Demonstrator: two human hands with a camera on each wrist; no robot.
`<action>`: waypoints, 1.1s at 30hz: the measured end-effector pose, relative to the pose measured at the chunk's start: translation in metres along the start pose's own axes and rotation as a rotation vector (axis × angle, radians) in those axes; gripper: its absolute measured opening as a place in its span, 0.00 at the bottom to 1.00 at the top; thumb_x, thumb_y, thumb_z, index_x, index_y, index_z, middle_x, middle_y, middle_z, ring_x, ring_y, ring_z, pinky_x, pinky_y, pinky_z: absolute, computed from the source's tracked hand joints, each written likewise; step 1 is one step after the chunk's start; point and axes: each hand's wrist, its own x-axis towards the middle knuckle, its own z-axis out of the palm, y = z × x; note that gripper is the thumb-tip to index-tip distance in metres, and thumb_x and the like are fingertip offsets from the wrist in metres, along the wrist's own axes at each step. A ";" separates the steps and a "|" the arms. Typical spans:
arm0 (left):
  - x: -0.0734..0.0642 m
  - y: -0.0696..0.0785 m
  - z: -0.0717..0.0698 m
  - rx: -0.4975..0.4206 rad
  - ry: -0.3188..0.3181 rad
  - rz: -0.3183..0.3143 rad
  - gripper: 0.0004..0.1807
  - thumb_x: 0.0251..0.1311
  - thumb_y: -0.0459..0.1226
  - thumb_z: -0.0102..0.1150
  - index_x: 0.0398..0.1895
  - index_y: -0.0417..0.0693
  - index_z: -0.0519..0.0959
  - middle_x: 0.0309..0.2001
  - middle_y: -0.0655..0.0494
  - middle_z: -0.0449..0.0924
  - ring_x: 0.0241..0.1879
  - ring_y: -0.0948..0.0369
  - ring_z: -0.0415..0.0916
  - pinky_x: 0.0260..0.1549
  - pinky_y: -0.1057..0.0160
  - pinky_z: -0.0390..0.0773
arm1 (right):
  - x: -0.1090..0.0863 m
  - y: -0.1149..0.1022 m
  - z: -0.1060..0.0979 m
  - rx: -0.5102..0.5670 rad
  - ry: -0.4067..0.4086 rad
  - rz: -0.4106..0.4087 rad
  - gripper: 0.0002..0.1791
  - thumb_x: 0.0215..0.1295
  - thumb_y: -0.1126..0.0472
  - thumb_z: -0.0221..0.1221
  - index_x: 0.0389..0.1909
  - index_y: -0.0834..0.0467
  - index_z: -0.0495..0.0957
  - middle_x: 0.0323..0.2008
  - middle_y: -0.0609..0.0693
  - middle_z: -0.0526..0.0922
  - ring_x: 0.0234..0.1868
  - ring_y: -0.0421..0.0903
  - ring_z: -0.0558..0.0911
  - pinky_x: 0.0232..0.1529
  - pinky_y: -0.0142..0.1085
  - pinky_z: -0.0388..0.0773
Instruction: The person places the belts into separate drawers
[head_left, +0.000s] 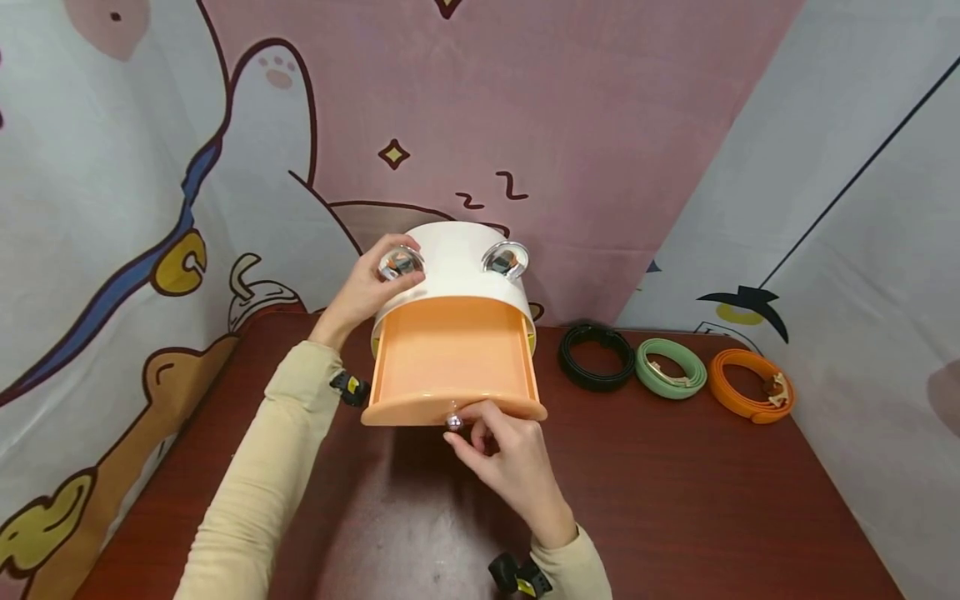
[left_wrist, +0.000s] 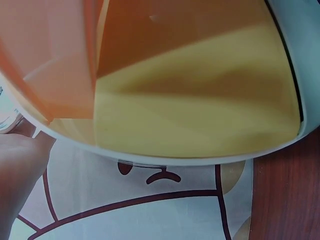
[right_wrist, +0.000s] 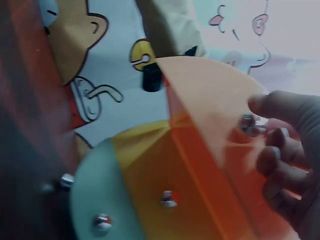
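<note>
A white, rounded drawer cabinet [head_left: 457, 258] stands on the table, with two shiny silver round fittings on top. My left hand [head_left: 367, 287] grips the left silver fitting [head_left: 401, 262], thumb and fingers around its rim. The top orange drawer [head_left: 453, 350] is pulled far out, and its visible inside holds nothing. My right hand [head_left: 517, 458] pinches the silver knob [head_left: 453, 422] on that drawer's front. In the right wrist view, a yellow-orange drawer [right_wrist: 145, 165] and a green drawer [right_wrist: 92, 185] sit beside the orange one, flush in the cabinet.
Three coiled belts lie on the dark red table [head_left: 675, 500] to the right: a black belt [head_left: 567, 367], a green belt [head_left: 651, 379] and an orange belt [head_left: 727, 396]. A cartoon-printed cloth [head_left: 570, 125] hangs behind the table and at its sides.
</note>
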 end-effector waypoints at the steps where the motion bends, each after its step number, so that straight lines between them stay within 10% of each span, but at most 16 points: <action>1: 0.000 0.000 0.000 0.002 -0.001 0.000 0.21 0.61 0.26 0.60 0.56 0.32 0.68 0.46 0.34 0.73 0.35 0.58 0.75 0.31 0.66 0.74 | 0.001 -0.001 -0.003 -0.001 -0.012 -0.003 0.11 0.58 0.58 0.69 0.36 0.55 0.77 0.17 0.40 0.70 0.19 0.32 0.69 0.22 0.22 0.65; 33: -0.002 0.006 0.000 0.002 -0.011 -0.020 0.21 0.62 0.27 0.60 0.56 0.32 0.68 0.46 0.36 0.73 0.34 0.59 0.75 0.30 0.66 0.74 | 0.029 0.028 -0.067 -0.016 0.053 0.090 0.11 0.51 0.74 0.69 0.34 0.59 0.83 0.20 0.42 0.76 0.19 0.36 0.71 0.19 0.27 0.68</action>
